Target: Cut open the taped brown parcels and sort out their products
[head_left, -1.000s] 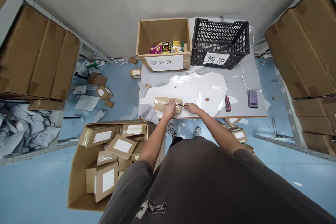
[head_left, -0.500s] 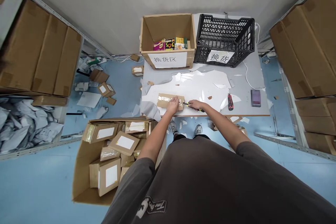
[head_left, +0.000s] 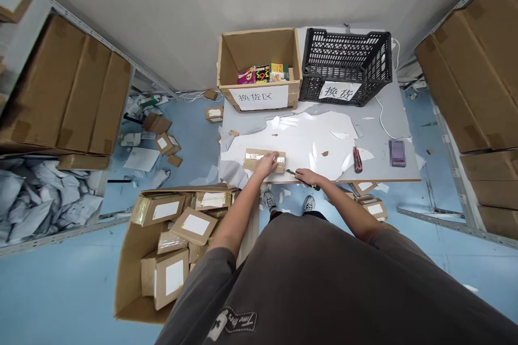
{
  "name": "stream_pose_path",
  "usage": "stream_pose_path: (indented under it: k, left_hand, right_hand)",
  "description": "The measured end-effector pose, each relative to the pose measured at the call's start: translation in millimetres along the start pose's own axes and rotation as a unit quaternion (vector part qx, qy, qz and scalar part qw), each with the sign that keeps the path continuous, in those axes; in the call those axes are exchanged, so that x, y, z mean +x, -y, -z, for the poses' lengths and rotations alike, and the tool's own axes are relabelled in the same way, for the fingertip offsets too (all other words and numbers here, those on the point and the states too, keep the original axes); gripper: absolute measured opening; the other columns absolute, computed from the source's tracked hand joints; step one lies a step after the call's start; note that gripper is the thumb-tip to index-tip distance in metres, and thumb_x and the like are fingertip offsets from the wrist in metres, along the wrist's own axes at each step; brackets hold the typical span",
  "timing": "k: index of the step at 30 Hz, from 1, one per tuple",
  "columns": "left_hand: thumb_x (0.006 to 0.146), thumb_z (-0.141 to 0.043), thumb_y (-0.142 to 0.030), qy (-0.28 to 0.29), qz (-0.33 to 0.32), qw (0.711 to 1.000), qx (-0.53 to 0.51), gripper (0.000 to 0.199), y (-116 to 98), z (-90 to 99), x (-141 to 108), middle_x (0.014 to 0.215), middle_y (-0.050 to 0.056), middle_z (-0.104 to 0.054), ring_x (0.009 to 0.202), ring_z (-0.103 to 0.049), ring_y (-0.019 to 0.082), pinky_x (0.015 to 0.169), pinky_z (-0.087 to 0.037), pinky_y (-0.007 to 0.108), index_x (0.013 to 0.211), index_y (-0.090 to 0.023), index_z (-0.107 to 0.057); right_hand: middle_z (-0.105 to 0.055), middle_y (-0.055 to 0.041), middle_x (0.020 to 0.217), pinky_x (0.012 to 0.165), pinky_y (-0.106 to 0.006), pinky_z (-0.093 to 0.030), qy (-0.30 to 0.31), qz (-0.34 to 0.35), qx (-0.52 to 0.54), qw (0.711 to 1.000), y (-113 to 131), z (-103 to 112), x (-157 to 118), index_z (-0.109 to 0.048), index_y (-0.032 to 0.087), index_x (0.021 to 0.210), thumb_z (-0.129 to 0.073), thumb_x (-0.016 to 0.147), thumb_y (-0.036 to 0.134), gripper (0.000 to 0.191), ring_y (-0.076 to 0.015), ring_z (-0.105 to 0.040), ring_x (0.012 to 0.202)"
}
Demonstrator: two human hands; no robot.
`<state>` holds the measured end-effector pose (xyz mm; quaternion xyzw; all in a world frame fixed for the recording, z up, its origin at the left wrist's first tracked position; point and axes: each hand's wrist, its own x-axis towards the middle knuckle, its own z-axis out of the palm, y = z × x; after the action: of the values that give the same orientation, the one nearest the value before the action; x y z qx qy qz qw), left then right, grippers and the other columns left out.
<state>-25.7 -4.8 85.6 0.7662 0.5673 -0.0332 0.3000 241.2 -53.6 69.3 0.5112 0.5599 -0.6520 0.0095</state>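
A small taped cardboard box (head_left: 253, 157) lies near the front edge of the table (head_left: 384, 113). My left hand (head_left: 266, 164) grips its right part, the fingers over the top. Just right of the box, my right hand (head_left: 308, 176) is closed around a yellow and black utility knife (head_left: 298, 174). The knife's tip points left toward the box, with a small gap between them. A red and black tool (head_left: 357, 160) rests on the table farther right, with a phone (head_left: 397, 153) beyond it.
Behind stand an open carton (head_left: 259, 43) holding colourful boxes and a black crate (head_left: 343, 70). A large carton (head_left: 129, 264) of parcels is at lower left. Paper scraps (head_left: 283, 121) and a white cable (head_left: 382, 118) lie on the table. Shelves with cartons flank both sides.
My right hand and the knife have pulled back from the box, slightly right and toward my body. My left hand stays on the box. The whole view has shifted a little.
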Motion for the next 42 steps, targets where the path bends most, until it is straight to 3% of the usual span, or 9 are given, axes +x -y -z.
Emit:
stream_pose_path:
  k: [2,4,7,11,15,21,29,33,42]
  left_hand:
    - [0.094,-0.072,-0.019,-0.029,0.002,0.999,0.026,0.055,2,3.1,4,0.147,0.014,-0.069,0.142,-0.058,0.036,0.120,-0.047,0.049,0.148,-0.025,-0.064]
    - [0.087,-0.075,-0.016,-0.047,-0.003,0.997,0.057,0.061,2,3.3,11,0.156,0.015,-0.063,0.151,-0.047,0.039,0.124,-0.043,0.052,0.147,-0.024,-0.065]
    - [0.082,-0.077,-0.013,-0.026,-0.029,0.995,0.087,0.071,1,-0.6,25,0.160,0.016,-0.058,0.153,-0.044,0.039,0.128,-0.037,0.053,0.150,-0.020,-0.062]
    - [0.094,-0.064,-0.015,-0.014,-0.063,0.992,0.106,0.051,6,-11.2,34,0.142,0.020,-0.069,0.143,-0.056,0.036,0.125,-0.043,0.051,0.145,-0.016,-0.065]
    - [0.104,-0.050,-0.020,-0.056,-0.095,0.990,0.093,0.049,22,-28.6,27,0.163,0.024,-0.056,0.159,-0.043,0.041,0.128,-0.039,0.060,0.152,-0.013,-0.060]
    - [0.106,-0.041,-0.015,-0.107,-0.113,0.987,0.046,0.051,41,-55.3,21,0.167,0.026,-0.052,0.167,-0.033,0.037,0.135,-0.029,0.065,0.153,-0.009,-0.060]
    - [0.108,-0.043,-0.019,-0.159,-0.096,0.982,0.025,0.048,38,-78.4,19,0.165,0.026,-0.053,0.168,-0.031,0.035,0.135,-0.028,0.067,0.151,-0.011,-0.063]
    - [0.106,-0.045,-0.018,-0.155,-0.097,0.983,0.020,0.049,37,-79.5,18,0.166,0.025,-0.053,0.168,-0.032,0.034,0.136,-0.028,0.065,0.152,-0.012,-0.062]
    - [0.106,-0.046,-0.019,-0.127,-0.061,0.988,-0.063,0.050,29,-68.4,8,0.171,0.022,-0.048,0.170,-0.025,0.033,0.138,-0.022,0.066,0.153,-0.016,-0.062]
  right_hand:
    - [-0.060,0.0054,0.062,0.060,-0.028,-0.048,-0.038,0.001,0.007,0.999,-4,4,-5,-0.052,0.025,0.093,-0.054,0.110,0.044,0.025,-0.0165,-0.056,0.049]
    - [-0.063,0.0041,0.067,0.064,-0.027,-0.048,-0.083,0.002,0.004,0.997,-4,6,-5,-0.056,0.025,0.097,-0.051,0.111,0.045,0.025,-0.0177,-0.059,0.055]
    - [-0.074,-0.0019,0.086,0.073,-0.028,-0.050,-0.137,0.020,-0.038,0.990,2,3,2,-0.065,0.024,0.105,-0.044,0.114,0.049,0.033,-0.0214,-0.068,0.076]
    - [-0.078,-0.0083,0.118,0.090,-0.032,-0.050,-0.178,0.050,-0.151,0.971,10,-3,14,-0.074,0.025,0.122,-0.041,0.117,0.044,0.038,-0.0267,-0.070,0.109]
    - [-0.073,-0.0120,0.127,0.094,-0.033,-0.049,-0.196,0.039,-0.246,0.948,13,-4,21,-0.073,0.026,0.137,-0.056,0.112,0.045,0.035,-0.0296,-0.067,0.121]
    - [-0.068,-0.0132,0.126,0.096,-0.036,-0.047,-0.210,0.054,-0.309,0.926,13,-1,23,-0.069,0.027,0.145,-0.052,0.115,0.044,0.039,-0.0305,-0.063,0.122]
    - [-0.064,-0.0160,0.126,0.096,-0.039,-0.041,-0.219,0.080,-0.392,0.890,8,8,26,-0.071,0.026,0.145,-0.056,0.113,0.043,0.039,-0.0331,-0.056,0.118]
    - [-0.062,-0.0168,0.126,0.094,-0.039,-0.038,-0.223,0.109,-0.410,0.878,5,17,31,-0.072,0.025,0.144,-0.055,0.113,0.043,0.040,-0.0331,-0.052,0.114]
    - [-0.063,-0.0173,0.125,0.102,-0.043,-0.041,-0.215,0.116,-0.356,0.902,21,34,39,-0.073,0.027,0.145,-0.060,0.109,0.048,0.043,-0.0358,-0.052,0.120]
